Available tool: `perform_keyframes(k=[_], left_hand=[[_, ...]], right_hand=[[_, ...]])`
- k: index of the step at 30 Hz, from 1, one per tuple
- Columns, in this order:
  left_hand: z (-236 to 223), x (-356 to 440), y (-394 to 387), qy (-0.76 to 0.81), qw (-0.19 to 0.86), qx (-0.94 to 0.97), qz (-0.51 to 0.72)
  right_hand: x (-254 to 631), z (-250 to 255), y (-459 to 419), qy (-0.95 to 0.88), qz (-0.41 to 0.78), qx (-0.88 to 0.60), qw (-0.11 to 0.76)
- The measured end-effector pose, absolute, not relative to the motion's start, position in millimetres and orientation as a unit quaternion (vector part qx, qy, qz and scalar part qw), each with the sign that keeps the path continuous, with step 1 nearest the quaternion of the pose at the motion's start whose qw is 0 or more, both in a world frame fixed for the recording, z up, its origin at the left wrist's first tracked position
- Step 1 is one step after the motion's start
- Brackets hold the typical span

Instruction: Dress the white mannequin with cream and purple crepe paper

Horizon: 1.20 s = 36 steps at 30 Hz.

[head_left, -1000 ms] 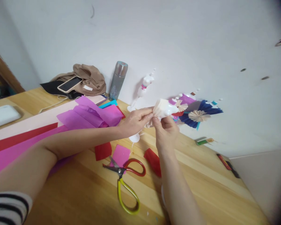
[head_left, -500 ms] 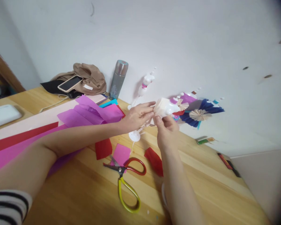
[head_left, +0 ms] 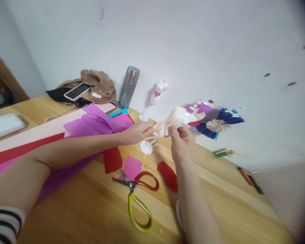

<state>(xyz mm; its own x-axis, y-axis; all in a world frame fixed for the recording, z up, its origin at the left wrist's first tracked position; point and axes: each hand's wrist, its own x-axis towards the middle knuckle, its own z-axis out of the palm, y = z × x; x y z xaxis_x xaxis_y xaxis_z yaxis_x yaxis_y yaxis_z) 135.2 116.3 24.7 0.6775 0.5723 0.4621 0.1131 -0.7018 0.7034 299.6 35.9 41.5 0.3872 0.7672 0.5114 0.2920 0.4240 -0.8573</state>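
Observation:
A small white mannequin figure point(head_left: 187, 117) lies tilted in front of me, with cream crepe paper point(head_left: 175, 116) wrapped round it and flaring towards the left. My right hand point(head_left: 181, 139) grips the figure and the gathered paper from below, thumb pressed on the paper. At the paper's flared lower end, my left hand point(head_left: 139, 131) has its fingers together on the edge; its thumb is hidden. Below that end shows a white round base point(head_left: 146, 147). Just beyond my right hand are other dressed figures, one with a dark blue pleated paper skirt point(head_left: 205, 128) and a cream rosette point(head_left: 218, 125).
Scissors point(head_left: 131, 184) with red and yellow handles lie open beside a pink paper piece point(head_left: 132, 166) and red scraps point(head_left: 168, 176). Purple crepe paper point(head_left: 91, 122) covers the left. Behind stand a grey flask point(head_left: 129, 88) and another white mannequin point(head_left: 157, 93); a phone point(head_left: 77, 91) rests on brown cloth point(head_left: 101, 83).
My left hand has slid leftward and down, from the figure's middle to the paper's lower end, leaving the cream paper more spread out. My right hand keeps its hold.

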Motion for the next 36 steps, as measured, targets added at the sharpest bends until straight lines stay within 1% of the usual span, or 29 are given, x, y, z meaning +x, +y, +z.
perform_keyframes(k=[3, 8, 12, 13, 15, 18, 20, 22, 24, 26, 28, 31, 36], left_hand=[[23, 135, 116, 0.203, 0.311, 0.881, 0.293], [24, 142, 118, 0.212, 0.256, 0.903, 0.271], [25, 139, 123, 0.233, 0.262, 0.925, 0.144], [27, 137, 124, 0.245, 0.268, 0.923, 0.131], [33, 133, 127, 0.277, 0.279, 0.904, 0.169], [48, 132, 132, 0.307, 0.292, 0.863, 0.275], [58, 135, 133, 0.285, 0.324, 0.837, 0.337], [65, 138, 130, 0.23, 0.376, 0.809, 0.389], [70, 142, 125, 0.165, 0.41, 0.805, 0.397], [71, 146, 117, 0.131, 0.411, 0.82, 0.375], [70, 151, 109, 0.143, 0.393, 0.833, 0.362], [66, 160, 101, 0.191, 0.374, 0.827, 0.373], [61, 168, 94, 0.192, 0.39, 0.811, 0.392]], right_hand=[[300, 40, 36, -0.525, 0.18, -0.501, 0.664], [302, 38, 36, -0.528, 0.181, -0.495, 0.666], [302, 39, 35, -0.53, 0.174, -0.508, 0.656], [301, 40, 35, -0.531, 0.176, -0.508, 0.655], [300, 41, 35, -0.531, 0.18, -0.504, 0.657], [299, 41, 35, -0.527, 0.187, -0.496, 0.665], [299, 41, 35, -0.525, 0.189, -0.496, 0.665], [298, 41, 36, -0.522, 0.189, -0.496, 0.668], [298, 41, 36, -0.52, 0.186, -0.494, 0.672], [298, 40, 37, -0.519, 0.182, -0.491, 0.676], [298, 40, 38, -0.52, 0.181, -0.487, 0.678], [299, 38, 39, -0.519, 0.182, -0.486, 0.679], [300, 37, 39, -0.514, 0.187, -0.489, 0.679]])
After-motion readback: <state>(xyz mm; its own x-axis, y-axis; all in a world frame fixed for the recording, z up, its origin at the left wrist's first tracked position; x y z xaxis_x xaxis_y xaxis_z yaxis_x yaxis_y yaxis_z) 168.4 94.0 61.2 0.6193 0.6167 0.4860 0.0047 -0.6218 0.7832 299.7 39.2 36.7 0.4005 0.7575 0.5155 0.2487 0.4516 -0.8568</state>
